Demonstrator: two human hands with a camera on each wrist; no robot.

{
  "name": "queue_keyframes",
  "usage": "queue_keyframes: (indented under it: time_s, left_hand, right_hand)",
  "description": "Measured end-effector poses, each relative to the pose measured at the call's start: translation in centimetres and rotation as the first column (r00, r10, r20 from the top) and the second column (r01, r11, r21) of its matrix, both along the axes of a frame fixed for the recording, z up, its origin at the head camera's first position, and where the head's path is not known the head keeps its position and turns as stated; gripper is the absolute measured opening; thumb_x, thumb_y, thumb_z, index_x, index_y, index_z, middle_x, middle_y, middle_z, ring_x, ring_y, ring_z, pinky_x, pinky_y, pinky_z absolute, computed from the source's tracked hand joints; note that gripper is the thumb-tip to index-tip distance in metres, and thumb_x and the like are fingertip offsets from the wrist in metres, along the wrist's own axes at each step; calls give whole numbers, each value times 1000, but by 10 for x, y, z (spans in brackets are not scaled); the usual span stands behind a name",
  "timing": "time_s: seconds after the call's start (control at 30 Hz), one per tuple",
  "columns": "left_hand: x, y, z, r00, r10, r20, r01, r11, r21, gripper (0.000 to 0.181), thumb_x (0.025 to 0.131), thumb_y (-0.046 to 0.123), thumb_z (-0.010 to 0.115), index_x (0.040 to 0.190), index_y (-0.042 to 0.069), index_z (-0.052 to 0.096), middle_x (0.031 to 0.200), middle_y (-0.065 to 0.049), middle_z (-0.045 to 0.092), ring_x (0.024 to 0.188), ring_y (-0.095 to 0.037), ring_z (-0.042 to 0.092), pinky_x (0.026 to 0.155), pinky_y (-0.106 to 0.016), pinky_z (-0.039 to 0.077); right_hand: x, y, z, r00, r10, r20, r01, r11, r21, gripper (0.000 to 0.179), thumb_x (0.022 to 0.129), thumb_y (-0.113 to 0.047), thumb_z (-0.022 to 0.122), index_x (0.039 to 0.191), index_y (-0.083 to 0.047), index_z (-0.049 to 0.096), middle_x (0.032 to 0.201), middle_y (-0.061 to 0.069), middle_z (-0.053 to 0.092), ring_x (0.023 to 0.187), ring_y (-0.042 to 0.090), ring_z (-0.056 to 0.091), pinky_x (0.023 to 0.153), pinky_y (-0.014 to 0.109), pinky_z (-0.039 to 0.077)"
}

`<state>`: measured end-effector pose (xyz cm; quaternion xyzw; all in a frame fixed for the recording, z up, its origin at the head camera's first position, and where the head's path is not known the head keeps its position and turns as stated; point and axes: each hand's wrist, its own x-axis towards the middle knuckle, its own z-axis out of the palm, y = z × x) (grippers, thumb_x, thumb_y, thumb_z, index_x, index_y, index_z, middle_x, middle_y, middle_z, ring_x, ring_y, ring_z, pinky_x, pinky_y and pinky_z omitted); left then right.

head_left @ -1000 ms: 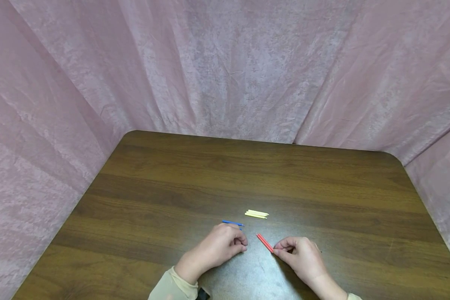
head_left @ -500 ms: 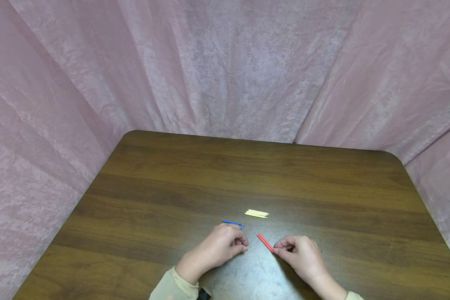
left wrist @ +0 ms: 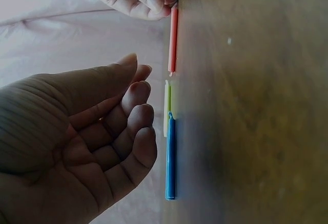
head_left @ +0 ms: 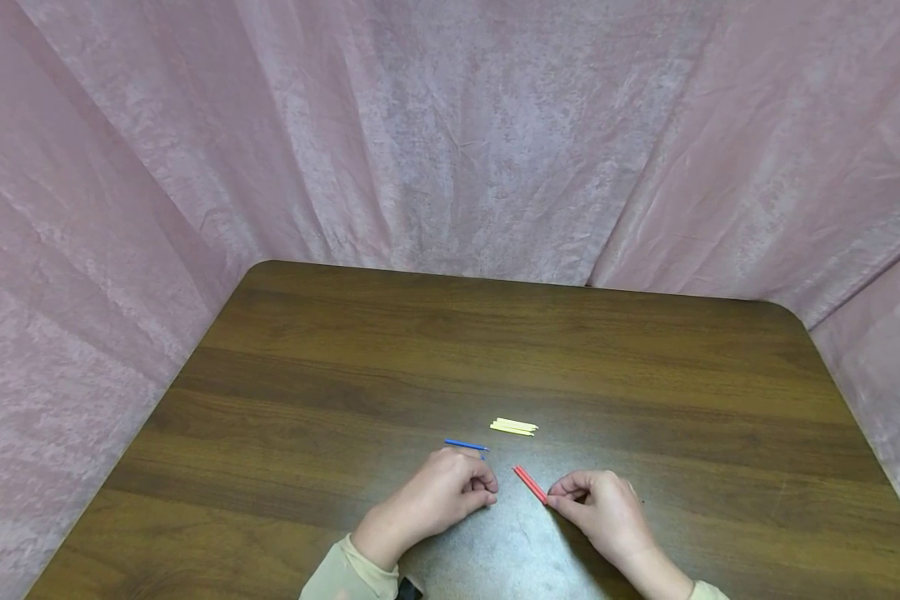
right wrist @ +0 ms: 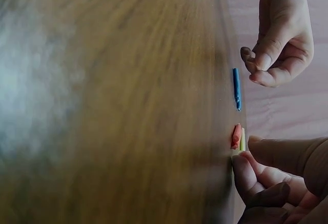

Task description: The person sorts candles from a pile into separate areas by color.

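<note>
Thin red candles (head_left: 530, 485) lie side by side at a slant on the table. My right hand (head_left: 603, 512) is at their near end, thumb and forefinger tips right by it; in the right wrist view the thumb (right wrist: 287, 157) stands apart from the forefinger. My left hand (head_left: 431, 496) is loosely curled to the left with nothing between its fingers, as the left wrist view shows its bare palm (left wrist: 82, 157). Beyond it lies a blue candle (head_left: 466, 446), and the tip of another blue one peeks out past the knuckles. Yellow candles (head_left: 513, 427) lie together farther back.
The brown wooden table (head_left: 420, 350) has rounded far corners. Pink velvety curtains (head_left: 480, 150) hang around its back and sides. A tiny dark tip (head_left: 642, 502) shows just right of the right hand.
</note>
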<state>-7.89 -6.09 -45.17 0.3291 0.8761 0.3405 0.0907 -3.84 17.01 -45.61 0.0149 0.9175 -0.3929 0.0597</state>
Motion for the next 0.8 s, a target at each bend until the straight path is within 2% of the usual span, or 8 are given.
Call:
queue_keyframes:
  time_s: [0.4, 0.8]
  left_hand:
    - [1, 1, -1, 1000, 4, -14, -4, 1000, 3, 8, 81, 9, 76, 78, 14, 71, 66, 13, 59, 64, 6, 48, 64, -13, 41]
    - [1, 0, -1, 1000, 3, -2, -3, 1000, 15, 7, 80, 8, 77, 79, 13, 72, 67, 12, 60, 63, 7, 48, 63, -11, 41]
  right_hand:
    - [-1, -2, 0, 1000, 9, -13, -8, 998, 57, 16, 74, -17, 83, 68, -25, 70, 62, -18, 61, 58, -1, 51, 59, 25, 41]
    - [-3, -4, 0, 999, 31, -29, -28, 994, 108, 19, 73, -17, 83, 68, -26, 68, 62, -20, 59, 63, 0, 54, 64, 30, 43]
